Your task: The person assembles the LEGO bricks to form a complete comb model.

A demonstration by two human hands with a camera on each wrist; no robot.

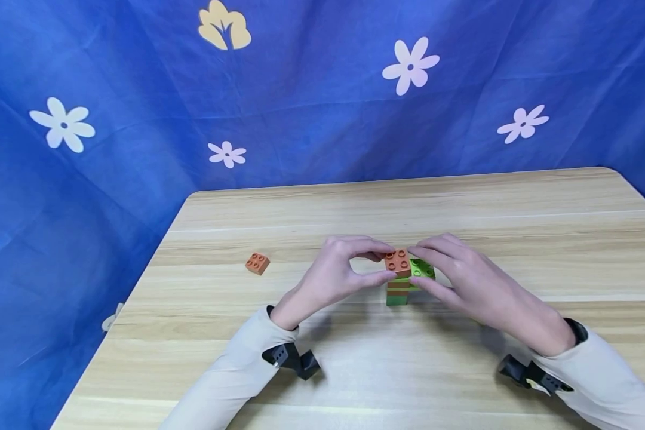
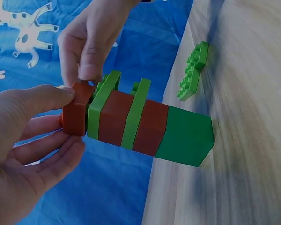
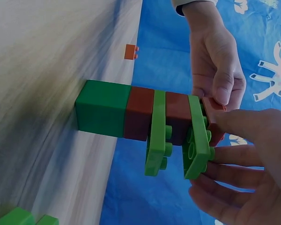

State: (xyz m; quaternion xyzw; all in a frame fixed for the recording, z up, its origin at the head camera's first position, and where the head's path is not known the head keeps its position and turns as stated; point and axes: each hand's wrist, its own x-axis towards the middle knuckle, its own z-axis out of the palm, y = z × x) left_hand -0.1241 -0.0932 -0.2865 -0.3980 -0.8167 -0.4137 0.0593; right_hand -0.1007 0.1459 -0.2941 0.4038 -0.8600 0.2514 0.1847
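Note:
A block tower [image 2: 112, 117] stands on the table, with a dark green block [image 2: 186, 136] at its base. Above that, reddish-brown blocks alternate with light green plates [image 3: 196, 140] that jut out toward the right. At the top is an orange-red brick [image 1: 398, 263], with a narrow gap showing between it and the upper plate. My left hand [image 1: 330, 272] pinches this brick from the left between thumb and fingers. From the right, my right hand [image 1: 464, 280] holds the same brick by its edges with thumb and finger; its other fingers curve beside the upper plate.
A loose orange-red brick [image 1: 257, 263] lies left of the tower on the wooden table [image 1: 220, 227]. Light green pieces [image 2: 193, 72] lie on the right side, largely hidden by my right arm in the head view. A blue patterned cloth [image 1: 312, 89] hangs behind the table.

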